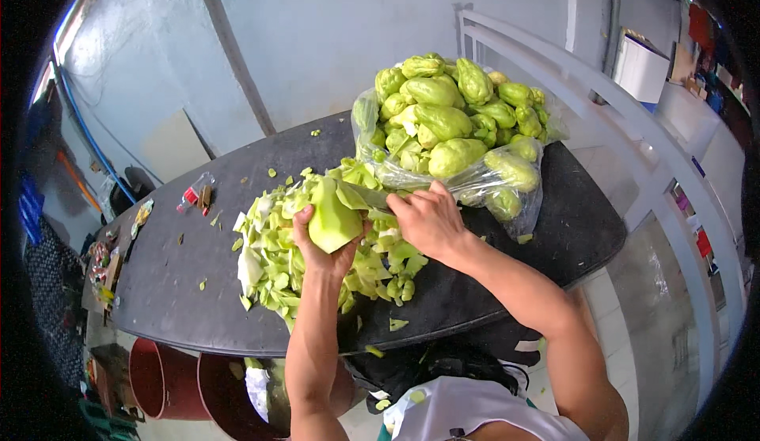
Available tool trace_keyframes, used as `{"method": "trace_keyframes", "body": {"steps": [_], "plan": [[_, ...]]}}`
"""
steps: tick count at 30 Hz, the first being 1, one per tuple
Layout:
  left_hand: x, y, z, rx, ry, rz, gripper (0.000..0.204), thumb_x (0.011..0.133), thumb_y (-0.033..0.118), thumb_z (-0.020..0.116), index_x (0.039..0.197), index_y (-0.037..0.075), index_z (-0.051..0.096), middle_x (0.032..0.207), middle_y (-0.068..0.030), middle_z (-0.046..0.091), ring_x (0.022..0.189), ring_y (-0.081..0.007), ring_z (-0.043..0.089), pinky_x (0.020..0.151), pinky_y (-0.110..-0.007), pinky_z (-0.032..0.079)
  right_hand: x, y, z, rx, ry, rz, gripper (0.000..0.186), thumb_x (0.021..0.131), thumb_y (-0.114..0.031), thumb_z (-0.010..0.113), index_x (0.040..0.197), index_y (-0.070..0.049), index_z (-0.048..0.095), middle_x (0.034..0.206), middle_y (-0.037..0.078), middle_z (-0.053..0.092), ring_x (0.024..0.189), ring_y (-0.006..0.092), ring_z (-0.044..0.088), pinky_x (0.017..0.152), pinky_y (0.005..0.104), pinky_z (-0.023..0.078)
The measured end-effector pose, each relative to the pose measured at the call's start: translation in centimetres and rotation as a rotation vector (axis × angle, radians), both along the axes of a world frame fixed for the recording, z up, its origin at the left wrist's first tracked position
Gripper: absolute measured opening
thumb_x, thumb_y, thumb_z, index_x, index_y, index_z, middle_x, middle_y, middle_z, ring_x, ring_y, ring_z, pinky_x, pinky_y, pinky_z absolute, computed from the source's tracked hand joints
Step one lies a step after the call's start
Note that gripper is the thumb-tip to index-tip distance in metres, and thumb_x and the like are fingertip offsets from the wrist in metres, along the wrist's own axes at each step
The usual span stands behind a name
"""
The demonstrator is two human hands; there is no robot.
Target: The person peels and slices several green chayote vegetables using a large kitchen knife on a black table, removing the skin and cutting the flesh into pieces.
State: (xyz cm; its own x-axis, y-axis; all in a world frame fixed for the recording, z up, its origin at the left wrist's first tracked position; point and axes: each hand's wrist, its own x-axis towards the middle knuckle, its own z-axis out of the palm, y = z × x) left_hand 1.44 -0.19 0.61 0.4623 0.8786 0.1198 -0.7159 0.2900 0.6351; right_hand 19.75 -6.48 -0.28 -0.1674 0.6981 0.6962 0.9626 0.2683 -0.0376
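At the lower edge sits the person's white top (pixel 483 405), with two dark red tubs (pixel 162 379) to its left, below the near edge of the dark worktop (pixel 190 275). Both bare forearms reach up from there over the worktop.

The left hand (pixel 326 259) is curled around a large, pale green chayote (pixel 334 223) from below, thumb on one side and fingers on the other, holding it above a spread heap of peelings (pixel 273 271). The right hand (pixel 431 221) is closed in a grip on a knife (pixel 375 199), its handle mostly hidden by the fingers. The blade points left toward the upper part of the chayote, where a strip of peel (pixel 351 195) stands out from the flesh; whether the edge touches cannot be told.

Small green scraps lie around the heap. Farther left on the worktop is a small clear packet with red on it (pixel 191 194). Beyond the right hand, a clear plastic bag (pixel 408 176) lies open, piled with whole green chayotes (pixel 443 120). Behind stand a pale railing (pixel 554 69) at right and a bluish-grey wall (pixel 332 29).
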Motion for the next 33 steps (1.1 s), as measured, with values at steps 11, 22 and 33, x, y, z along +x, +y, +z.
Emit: {"method": "trace_keyframes", "body": {"steps": [11, 22, 33], "plan": [[0.7, -0.8, 1.3, -0.091, -0.144, 0.039, 0.061, 0.088, 0.05, 0.052, 0.127, 0.004, 0.053, 0.112, -0.0174, 0.062, 0.099, -0.0336, 0.062, 0.082, -0.045, 0.052, 1.7, 0.1, 0.2, -0.123, 0.055, -0.115, 0.013, 0.082, -0.005, 0.058, 0.094, -0.006, 0.062, 0.062, 0.01, 0.063, 0.062, 0.0283, 0.064, 0.071, 0.0423, 0.042], [-0.1, 0.0, -0.2, -0.123, -0.081, 0.127, 0.051, 0.089, 0.053, 0.054, 0.112, 0.009, 0.063, 0.1, -0.0112, 0.069, 0.088, -0.028, 0.066, 0.082, -0.041, 0.054, -2.4, -1.5, 1.1, 0.474, -0.216, 0.181, 0.005, 0.078, -0.013, 0.059, 0.08, -0.009, 0.055, 0.06, -0.003, 0.041, 0.059, 0.014, 0.046, 0.057, 0.0318, 0.036], [0.3, 0.0, 0.7, -0.137, -0.034, 0.24, 0.046, 0.089, 0.047, 0.057, 0.118, 0.011, 0.059, 0.117, -0.0099, 0.062, 0.11, -0.025, 0.056, 0.099, -0.051, 0.042, -0.1, 0.2, 0.2, 0.185, -0.051, 0.087, 0.006, 0.08, -0.009, 0.06, 0.085, -0.01, 0.057, 0.061, 0.002, 0.057, 0.063, 0.0192, 0.06, 0.064, 0.0362, 0.038]]}}
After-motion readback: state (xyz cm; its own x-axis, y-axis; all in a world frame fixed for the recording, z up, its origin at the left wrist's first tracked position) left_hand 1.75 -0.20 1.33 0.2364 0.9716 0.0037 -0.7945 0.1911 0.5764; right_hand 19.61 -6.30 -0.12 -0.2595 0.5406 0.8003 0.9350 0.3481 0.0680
